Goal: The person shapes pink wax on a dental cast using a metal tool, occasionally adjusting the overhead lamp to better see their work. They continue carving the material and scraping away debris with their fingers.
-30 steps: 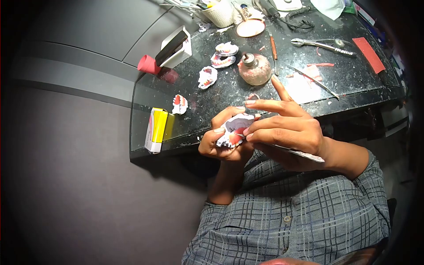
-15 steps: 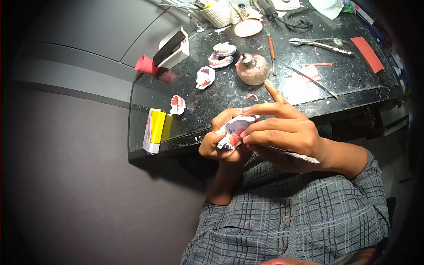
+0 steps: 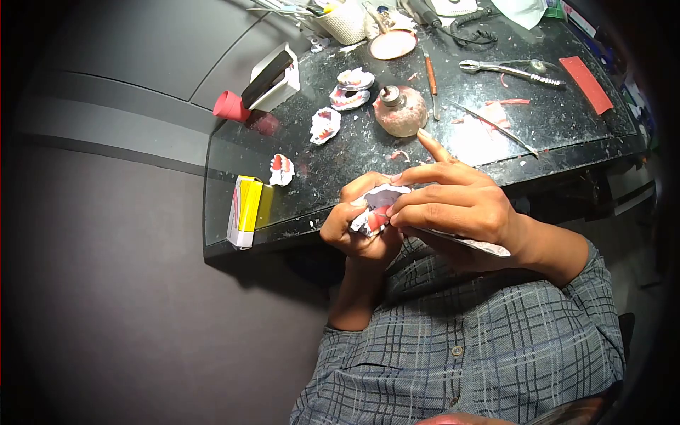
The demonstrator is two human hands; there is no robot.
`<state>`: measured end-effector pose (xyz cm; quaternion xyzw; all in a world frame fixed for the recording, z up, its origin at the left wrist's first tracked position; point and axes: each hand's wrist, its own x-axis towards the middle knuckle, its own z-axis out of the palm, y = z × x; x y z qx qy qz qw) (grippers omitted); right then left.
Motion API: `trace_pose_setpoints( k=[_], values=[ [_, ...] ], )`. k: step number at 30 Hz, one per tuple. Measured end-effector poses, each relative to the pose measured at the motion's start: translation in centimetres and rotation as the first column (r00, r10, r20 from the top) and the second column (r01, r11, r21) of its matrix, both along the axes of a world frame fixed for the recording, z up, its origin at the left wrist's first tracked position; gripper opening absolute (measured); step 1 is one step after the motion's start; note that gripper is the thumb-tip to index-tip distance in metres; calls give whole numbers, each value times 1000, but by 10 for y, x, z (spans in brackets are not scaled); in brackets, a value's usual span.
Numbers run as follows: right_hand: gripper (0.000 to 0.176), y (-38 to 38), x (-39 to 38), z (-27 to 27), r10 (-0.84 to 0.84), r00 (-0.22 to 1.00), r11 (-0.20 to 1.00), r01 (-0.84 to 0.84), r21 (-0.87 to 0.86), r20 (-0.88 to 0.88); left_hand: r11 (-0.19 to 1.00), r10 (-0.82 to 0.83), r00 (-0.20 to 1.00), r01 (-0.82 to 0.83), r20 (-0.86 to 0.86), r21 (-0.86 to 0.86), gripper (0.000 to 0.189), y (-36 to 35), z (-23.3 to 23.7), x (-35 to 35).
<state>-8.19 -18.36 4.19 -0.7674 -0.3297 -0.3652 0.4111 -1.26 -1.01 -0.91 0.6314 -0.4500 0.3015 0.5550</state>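
Observation:
Just off the desk's front edge, my left hand (image 3: 363,237) grips a white and grey dental cast (image 3: 383,198) with pink wax on it. My right hand (image 3: 460,205) is closed on a thin metal tool (image 3: 473,244), whose broad, whitish end sticks out below the palm. The tool's working end lies at the pink wax, partly hidden by the fingers. My right index finger stretches out toward a round, wax-spattered burner (image 3: 400,112) with a metal cap.
On the dark desk (image 3: 312,163) lie several dental casts (image 3: 326,125), a yellow and white box (image 3: 245,212), a red cup (image 3: 231,105), pliers (image 3: 511,72), a brown-handled tool (image 3: 431,75), a metal instrument (image 3: 496,127), a red wax strip (image 3: 586,85) and wax scraps.
The view has shifted slightly, so the desk items appear a little further left. Both hands keep their hold, with only a slight turn of the tool's broad end.

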Motion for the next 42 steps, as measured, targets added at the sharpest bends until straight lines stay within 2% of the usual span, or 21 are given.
trace_pose_setpoints(
  k=[7,9,12,14,18,19,21,24,27,29,32,37,39,42],
  values=[
    [19,-4,2,-3,9,1000,1000,-9,-10,-12,998,-50,996,51,-67,24,70,2,0,0],
    [28,-8,0,-3,69,995,997,-71,-37,-72,998,-46,995,49,-84,32,70,2,0,-2],
    [21,-6,-1,0,29,997,999,-30,-16,-73,997,-45,992,51,-114,54,68,4,2,-2],
    [21,-8,0,-3,18,997,999,-20,-26,-74,991,-67,994,76,-81,106,66,4,6,-1],
    [20,-8,-1,-3,22,995,999,-24,-26,-95,991,-88,990,99,-110,95,65,6,4,1],
    [20,-10,-1,-4,22,995,999,-24,-26,-95,988,-119,989,126,-87,86,59,6,4,3],
    [40,-15,0,-7,99,988,993,-106,-51,-120,985,-149,987,154,-64,79,54,5,6,3],
    [41,-16,-1,-8,106,984,992,-115,-51,-145,989,-97,994,102,-52,103,56,4,8,0],
    [43,-17,-1,-11,108,983,992,-116,-45,-145,984,-141,985,151,-102,93,60,5,6,-1],
    [41,-17,0,-12,100,984,994,-106,-37,-146,989,-103,946,131,-307,73,67,7,7,-8],
    [35,-13,0,-12,75,989,997,-74,10,-131,987,-96,926,135,-364,83,70,9,8,-7],
    [26,-2,-5,-6,-15,995,998,21,61,-96,996,-24,937,51,-347,68,73,7,3,-6],
    [25,2,-5,-7,-35,996,995,43,88,-84,995,-75,973,86,-218,43,66,7,-1,-2],
    [24,4,-5,-6,-55,994,996,61,66,-91,995,-48,987,61,-156,78,69,5,1,-3]
  ],
)
